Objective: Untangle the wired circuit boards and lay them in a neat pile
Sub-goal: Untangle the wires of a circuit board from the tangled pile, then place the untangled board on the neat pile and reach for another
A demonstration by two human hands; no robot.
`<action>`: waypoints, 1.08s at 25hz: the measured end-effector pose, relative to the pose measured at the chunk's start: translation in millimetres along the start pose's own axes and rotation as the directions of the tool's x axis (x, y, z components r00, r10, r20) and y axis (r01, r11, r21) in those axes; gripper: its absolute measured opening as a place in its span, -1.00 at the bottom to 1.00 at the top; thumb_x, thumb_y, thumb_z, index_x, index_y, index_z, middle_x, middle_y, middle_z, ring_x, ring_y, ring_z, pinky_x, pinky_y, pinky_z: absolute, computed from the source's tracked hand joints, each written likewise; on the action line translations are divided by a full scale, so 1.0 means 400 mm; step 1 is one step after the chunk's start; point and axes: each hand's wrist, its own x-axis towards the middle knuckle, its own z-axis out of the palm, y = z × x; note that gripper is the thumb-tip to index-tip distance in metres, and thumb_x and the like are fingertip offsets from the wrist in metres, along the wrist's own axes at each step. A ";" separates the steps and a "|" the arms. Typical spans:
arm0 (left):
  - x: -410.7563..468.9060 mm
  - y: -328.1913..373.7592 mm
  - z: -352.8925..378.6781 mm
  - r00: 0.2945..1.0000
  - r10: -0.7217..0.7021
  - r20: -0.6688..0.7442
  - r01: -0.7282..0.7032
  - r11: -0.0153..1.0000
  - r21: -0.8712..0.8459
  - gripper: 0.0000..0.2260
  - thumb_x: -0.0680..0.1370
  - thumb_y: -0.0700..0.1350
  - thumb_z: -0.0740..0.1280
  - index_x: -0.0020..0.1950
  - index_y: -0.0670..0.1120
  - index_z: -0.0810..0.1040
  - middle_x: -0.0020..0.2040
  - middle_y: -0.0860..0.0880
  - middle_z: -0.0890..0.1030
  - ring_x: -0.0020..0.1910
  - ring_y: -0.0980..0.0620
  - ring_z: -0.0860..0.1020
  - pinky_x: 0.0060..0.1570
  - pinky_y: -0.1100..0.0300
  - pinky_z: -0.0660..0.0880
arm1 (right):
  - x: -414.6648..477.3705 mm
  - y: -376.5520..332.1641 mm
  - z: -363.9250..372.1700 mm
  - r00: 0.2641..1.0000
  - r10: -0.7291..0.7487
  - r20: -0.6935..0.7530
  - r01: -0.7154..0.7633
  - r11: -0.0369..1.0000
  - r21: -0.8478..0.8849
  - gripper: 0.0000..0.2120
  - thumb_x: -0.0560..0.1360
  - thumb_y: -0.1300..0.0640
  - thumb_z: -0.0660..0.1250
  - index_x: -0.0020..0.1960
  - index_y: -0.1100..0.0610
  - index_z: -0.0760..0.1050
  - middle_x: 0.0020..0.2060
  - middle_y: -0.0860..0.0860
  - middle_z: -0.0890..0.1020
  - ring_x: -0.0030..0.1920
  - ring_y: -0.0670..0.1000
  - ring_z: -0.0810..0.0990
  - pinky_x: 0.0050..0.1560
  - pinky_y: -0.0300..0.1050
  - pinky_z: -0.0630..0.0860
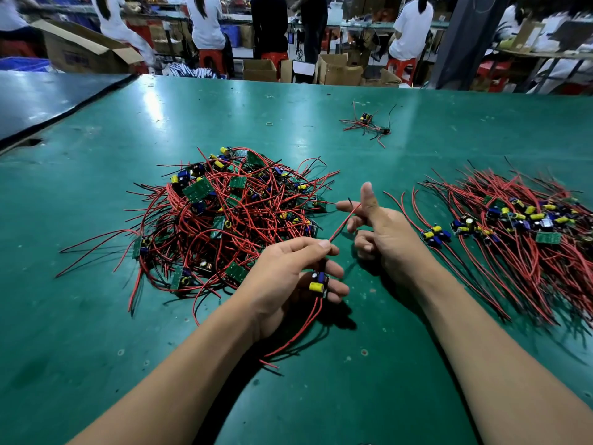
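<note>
A tangled heap (224, 213) of small green circuit boards with red and black wires lies on the green table, left of centre. To the right, a sorted pile (519, 229) has its boards side by side and wires fanned out. My left hand (288, 277) holds one circuit board (319, 282) with a yellow capacitor, pinching its red wire (343, 221) between thumb and forefinger; more of its wires trail toward me. My right hand (378, 229) hovers just right of that wire, thumb up, forefinger extended against the wire's tip, other fingers curled.
Two loose wired boards (367, 123) lie farther back on the green table (321, 380), near a small rubber band (269, 124). Beyond the table's far edge are cardboard boxes, red stools and several seated people at other benches.
</note>
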 end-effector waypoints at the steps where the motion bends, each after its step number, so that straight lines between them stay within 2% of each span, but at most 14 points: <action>1: 0.003 0.000 0.003 1.000 0.008 -0.016 -0.008 1.000 -0.003 -0.79 0.60 -0.12 0.28 0.04 -0.28 0.54 -0.30 -0.18 0.62 -0.40 -0.11 0.64 -0.38 0.13 0.61 | -0.001 -0.003 0.003 1.000 0.021 -0.009 -0.021 1.000 0.013 -0.24 0.30 -0.49 0.27 0.12 0.15 0.61 -0.38 -0.08 0.48 -0.58 -0.11 0.26 -0.54 -0.31 0.16; 4: 0.012 0.003 0.003 0.998 -0.024 -0.056 0.022 0.998 -0.052 -0.60 0.61 0.10 0.22 0.12 -0.25 0.54 -0.16 -0.20 0.68 -0.25 -0.15 0.69 -0.22 0.04 0.66 | -0.007 -0.014 0.008 0.999 0.008 -0.054 -0.008 1.000 -0.009 -0.17 0.23 -0.55 0.24 0.14 0.12 0.57 -0.32 -0.06 0.48 -0.56 -0.09 0.31 -0.47 -0.25 0.16; 8: 0.019 0.009 -0.004 0.997 -0.072 -0.041 0.065 0.987 -0.149 -0.38 0.58 0.28 0.08 0.23 -0.25 0.49 0.06 -0.25 0.67 -0.03 -0.21 0.68 0.00 -0.08 0.60 | -0.021 -0.037 0.017 0.997 -0.044 -0.068 0.035 0.991 -0.126 -0.20 0.31 -0.59 0.23 0.09 0.12 0.51 -0.34 -0.07 0.44 -0.55 -0.10 0.36 -0.54 -0.26 0.26; 11: 0.023 0.009 -0.010 0.996 -0.078 -0.030 0.070 0.977 -0.203 -0.32 0.56 0.33 0.05 0.22 -0.26 0.50 0.09 -0.28 0.66 0.03 -0.28 0.66 0.02 -0.12 0.60 | -0.033 -0.048 0.033 0.997 -0.070 -0.038 0.060 0.976 -0.211 -0.18 0.19 -0.57 0.28 0.06 0.12 0.44 -0.38 -0.09 0.43 -0.52 -0.10 0.38 -0.52 -0.25 0.32; 15: 0.029 0.006 -0.020 0.997 -0.075 -0.007 0.071 0.971 -0.228 -0.26 0.55 0.38 0.02 0.24 -0.26 0.49 0.12 -0.29 0.64 0.04 -0.29 0.65 0.03 -0.13 0.59 | -0.049 -0.055 0.037 0.994 -0.109 0.023 0.110 0.928 -0.356 -0.24 0.15 -0.61 0.36 -0.07 0.05 0.42 -0.38 -0.07 0.42 -0.45 -0.07 0.40 -0.43 -0.15 0.35; 17: 0.031 0.004 -0.025 0.997 -0.075 0.029 0.080 0.969 -0.236 -0.22 0.53 0.41 0.01 0.28 -0.27 0.49 0.15 -0.24 0.64 0.00 -0.24 0.66 0.04 -0.08 0.59 | -0.059 -0.053 0.035 0.988 -0.113 0.103 0.150 0.849 -0.506 -0.38 0.20 -0.48 0.46 -0.12 0.03 0.44 -0.37 -0.09 0.44 -0.42 -0.09 0.43 -0.41 -0.15 0.41; 19: 0.035 -0.001 -0.027 0.995 -0.092 0.049 0.101 0.967 -0.233 -0.20 0.51 0.43 0.01 0.34 -0.24 0.46 0.19 -0.22 0.63 -0.04 -0.18 0.65 0.09 -0.05 0.56 | -0.069 -0.055 0.034 0.983 -0.086 0.163 0.174 0.727 -0.665 -0.50 0.22 -0.30 0.57 -0.12 0.01 0.45 -0.33 -0.09 0.51 -0.41 -0.16 0.46 -0.39 -0.28 0.44; 21: 0.036 -0.005 -0.024 0.991 -0.114 0.074 0.127 0.968 -0.218 -0.19 0.50 0.45 -0.01 0.38 -0.19 0.44 0.24 -0.20 0.61 0.00 -0.12 0.62 0.21 -0.07 0.47 | -0.076 -0.063 0.031 0.983 -0.050 0.175 0.170 0.596 -0.785 -0.56 0.25 -0.18 0.61 -0.09 -0.02 0.47 -0.25 -0.10 0.59 -0.37 -0.20 0.49 -0.36 -0.36 0.42; 22: 0.037 -0.005 -0.022 0.989 -0.123 0.085 0.138 0.967 -0.213 -0.19 0.50 0.45 -0.01 0.39 -0.17 0.45 0.25 -0.19 0.60 0.04 -0.11 0.61 0.26 -0.08 0.43 | -0.078 -0.067 0.031 0.985 -0.022 0.173 0.155 0.561 -0.813 -0.61 0.27 -0.12 0.61 -0.08 -0.02 0.49 -0.22 -0.09 0.62 -0.32 -0.18 0.53 -0.32 -0.34 0.47; 25: 0.036 -0.005 -0.010 0.988 -0.141 0.068 0.152 0.967 -0.206 -0.27 0.50 0.42 0.01 0.35 -0.12 0.47 0.25 -0.15 0.61 0.18 -0.12 0.60 0.33 -0.07 0.41 | -0.071 -0.072 0.027 0.991 0.022 0.129 0.097 0.542 -0.835 -0.81 0.36 0.11 0.54 -0.10 -0.01 0.56 -0.18 -0.03 0.67 -0.21 -0.04 0.65 -0.13 -0.02 0.66; 27: 0.032 -0.007 0.000 0.989 -0.149 0.016 0.150 0.977 -0.152 -0.37 0.55 0.36 0.02 0.33 -0.08 0.48 0.25 -0.14 0.60 0.21 -0.12 0.59 0.32 -0.05 0.44 | -0.057 -0.072 0.007 0.998 0.040 0.038 0.010 0.550 -0.835 -0.85 0.42 0.18 0.50 -0.07 0.00 0.60 -0.15 0.05 0.70 -0.21 0.01 0.67 -0.08 0.01 0.67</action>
